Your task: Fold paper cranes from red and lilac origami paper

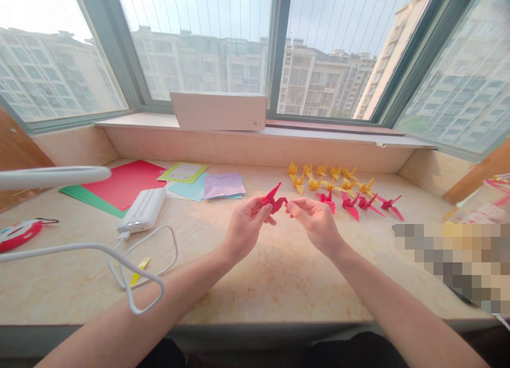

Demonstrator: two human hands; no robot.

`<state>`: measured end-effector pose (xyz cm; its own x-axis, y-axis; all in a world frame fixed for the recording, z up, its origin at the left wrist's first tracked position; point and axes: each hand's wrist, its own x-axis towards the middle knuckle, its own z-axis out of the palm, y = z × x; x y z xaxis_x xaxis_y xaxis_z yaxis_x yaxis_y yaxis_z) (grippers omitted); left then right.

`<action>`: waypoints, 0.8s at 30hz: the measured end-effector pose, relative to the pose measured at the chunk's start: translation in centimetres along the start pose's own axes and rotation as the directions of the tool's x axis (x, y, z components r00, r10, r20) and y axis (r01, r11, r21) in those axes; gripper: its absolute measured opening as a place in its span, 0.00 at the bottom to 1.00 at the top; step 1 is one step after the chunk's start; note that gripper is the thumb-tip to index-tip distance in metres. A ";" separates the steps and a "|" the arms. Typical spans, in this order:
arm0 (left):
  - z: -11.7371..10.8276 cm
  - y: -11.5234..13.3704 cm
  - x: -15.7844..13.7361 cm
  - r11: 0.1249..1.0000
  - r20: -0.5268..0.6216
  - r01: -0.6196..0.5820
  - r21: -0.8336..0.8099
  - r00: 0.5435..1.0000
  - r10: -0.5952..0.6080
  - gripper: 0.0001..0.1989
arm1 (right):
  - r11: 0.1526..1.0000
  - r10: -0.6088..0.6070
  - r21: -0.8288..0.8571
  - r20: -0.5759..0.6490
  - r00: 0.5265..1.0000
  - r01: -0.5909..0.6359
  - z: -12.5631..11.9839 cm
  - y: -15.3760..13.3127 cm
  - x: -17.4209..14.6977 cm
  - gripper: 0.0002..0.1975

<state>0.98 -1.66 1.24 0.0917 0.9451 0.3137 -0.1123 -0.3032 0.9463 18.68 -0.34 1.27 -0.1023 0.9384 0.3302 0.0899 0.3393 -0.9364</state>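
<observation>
A red origami crane (274, 202) is held above the stone ledge, its pointed tail up to the left and its bent head to the right. My left hand (250, 222) grips its body between thumb and fingers. With thumb and forefinger, my right hand (313, 219) pinches the tip of the crane's head. Just beyond my right hand stands a row of finished red paper cranes (350, 204). Behind them, several yellow paper cranes (314, 183) sit in two rows.
Red paper sheets (127, 182), a green sheet (95, 200) and a lilac sheet (224, 186) lie at the left. Nearer are a white power bank (143, 211), its cable (175, 246) and a yellow scrap (140, 271). A white box (219, 111) stands on the sill.
</observation>
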 end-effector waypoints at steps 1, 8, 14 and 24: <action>0.0 0.0 0.0 1.000 0.001 -0.001 0.001 1.000 0.001 0.14 | 1.000 -0.001 0.001 -0.003 1.000 0.001 0.0 0.1 0.0 0.14; 0.0 0.1 -0.1 1.000 -0.004 0.002 0.014 1.000 -0.002 0.13 | 1.000 -0.017 -0.025 -0.002 1.000 0.017 -0.1 0.2 0.1 0.15; -0.1 -0.2 0.0 0.999 0.014 -0.003 0.043 1.000 0.002 0.13 | 0.991 -0.070 -0.110 0.015 0.997 0.071 -0.2 0.0 -0.1 0.16; 0.4 -0.7 -0.3 0.998 0.099 0.048 -0.038 0.994 -0.044 0.17 | 0.992 -0.114 -0.050 0.039 0.993 0.116 0.2 0.1 -0.4 0.16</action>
<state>1.38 -1.74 0.56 0.1936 0.9408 0.2782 -0.1450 -0.2530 0.9565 18.58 -0.73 1.04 -0.1509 0.8904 0.4295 0.1265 0.4483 -0.8849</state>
